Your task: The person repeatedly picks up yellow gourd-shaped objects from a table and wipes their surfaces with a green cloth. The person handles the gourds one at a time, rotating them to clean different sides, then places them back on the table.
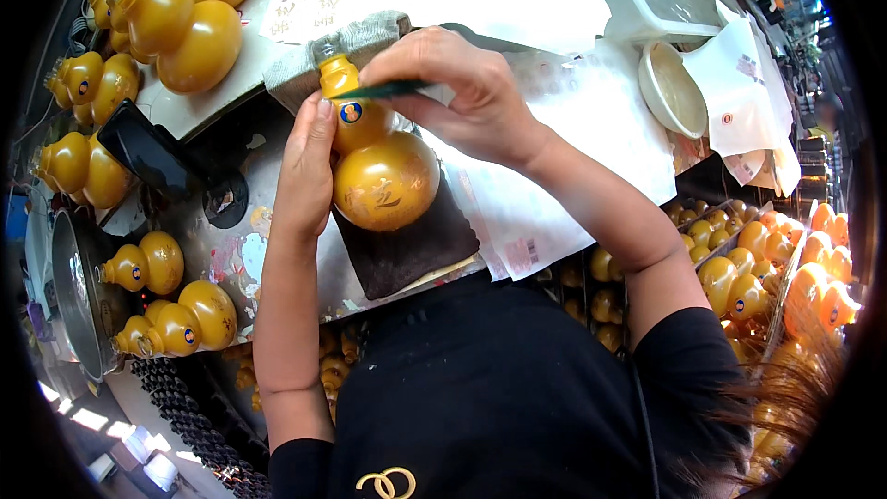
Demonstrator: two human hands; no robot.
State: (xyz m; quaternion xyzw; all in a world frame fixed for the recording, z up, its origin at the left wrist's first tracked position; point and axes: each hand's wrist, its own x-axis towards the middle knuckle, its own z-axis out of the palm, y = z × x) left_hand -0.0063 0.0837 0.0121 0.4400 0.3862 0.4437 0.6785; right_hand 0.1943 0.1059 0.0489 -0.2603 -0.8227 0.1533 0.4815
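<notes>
A yellow gourd-shaped bottle point(388, 185) with a clear glass mouth lies tilted in front of me, its neck end pointing away. My left hand point(309, 166) grips it along its left side, thumb near the neck. A small round blue label point(351, 113) sits on its upper bulb. Between the fingers of my right hand point(467, 97) is a thin dark green blade-like tool point(383, 90), blurred, its tip at the bottle's neck just above the label. Under the neck is a folded grey cloth point(294, 79); the larger bulb rests over a dark pad point(407, 263).
Several similar bottles point(199, 42) lie at the left, by a phone on a stand point(152, 152) and a round metal pan point(81, 296). White paper sheets point(582, 180) cover the right of the table, near a white bowl point(673, 91). Crates of bottles point(748, 268) stand lower right.
</notes>
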